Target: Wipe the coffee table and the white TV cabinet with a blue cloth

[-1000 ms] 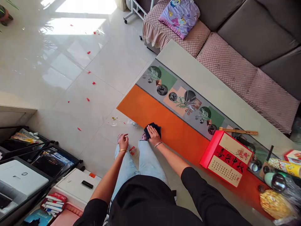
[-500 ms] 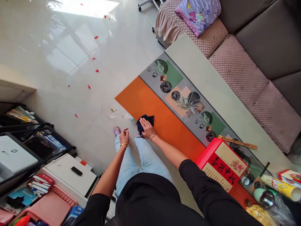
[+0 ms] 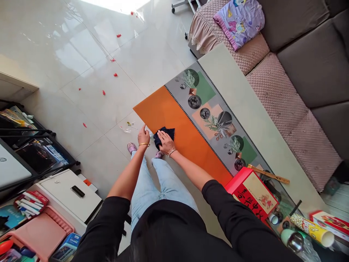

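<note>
My right hand (image 3: 166, 142) lies over a crumpled dark navy cloth (image 3: 170, 133), holding it against the near edge of the orange strip (image 3: 191, 134) on the table. Part of the cloth hangs past that edge. My left hand (image 3: 143, 136) is just left of it, beside the table edge. Its index finger points out toward the edge while the other fingers look curled, and I see nothing held in it. Whether the fingertip touches the table I cannot tell. Under my hands, clear plastic scraps (image 3: 125, 129) lie on the floor.
A patterned grey runner (image 3: 207, 109) covers the table's middle. At its right end stand a red box (image 3: 253, 193), wooden tongs (image 3: 269, 174) and a yellow tube (image 3: 313, 229). A quilted sofa (image 3: 289, 102) lines the far side. Red scraps (image 3: 115, 74) dot the floor; a white cabinet (image 3: 68, 193) is left.
My left hand has moved forward, up to the table edge, with its index finger now pointing ahead. My right hand and the cloth have slid slightly left and forward along the edge.
</note>
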`<state>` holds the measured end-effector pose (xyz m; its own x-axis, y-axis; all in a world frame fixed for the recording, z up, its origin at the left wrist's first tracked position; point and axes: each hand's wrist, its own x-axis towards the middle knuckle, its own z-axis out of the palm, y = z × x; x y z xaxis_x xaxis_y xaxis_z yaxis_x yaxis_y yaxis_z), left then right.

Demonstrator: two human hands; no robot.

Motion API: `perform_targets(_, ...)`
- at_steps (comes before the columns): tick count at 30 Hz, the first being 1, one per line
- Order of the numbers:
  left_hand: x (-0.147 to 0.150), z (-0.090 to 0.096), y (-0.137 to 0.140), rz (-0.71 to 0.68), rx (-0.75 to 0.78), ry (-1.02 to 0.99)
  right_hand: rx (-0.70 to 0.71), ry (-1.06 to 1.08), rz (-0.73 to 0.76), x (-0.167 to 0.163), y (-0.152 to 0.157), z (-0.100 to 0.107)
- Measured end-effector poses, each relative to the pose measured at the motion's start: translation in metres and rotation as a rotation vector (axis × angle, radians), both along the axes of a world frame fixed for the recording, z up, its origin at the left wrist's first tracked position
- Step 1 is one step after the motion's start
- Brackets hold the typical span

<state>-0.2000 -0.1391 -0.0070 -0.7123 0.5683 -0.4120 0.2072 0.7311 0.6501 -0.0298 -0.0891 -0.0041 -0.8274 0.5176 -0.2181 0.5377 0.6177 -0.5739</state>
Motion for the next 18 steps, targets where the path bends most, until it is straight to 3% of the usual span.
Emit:
perform_targets(5,0.005,0.002,-0.003,-0.006,-0.053,0.032,0.016,0.043,-0.018,-0.034,0.02,0.0)
perform_targets(12,0.011,0.001,-0.005,-0.023,-0.091,0.037,0.016,0.009,0.01,-0.006,0.01,0.006)
perform_targets(18,0.009,-0.007,-0.01,-0.044,-0.083,0.024,0.032,0.027,-0.011,-0.048,0.029,-0.005)
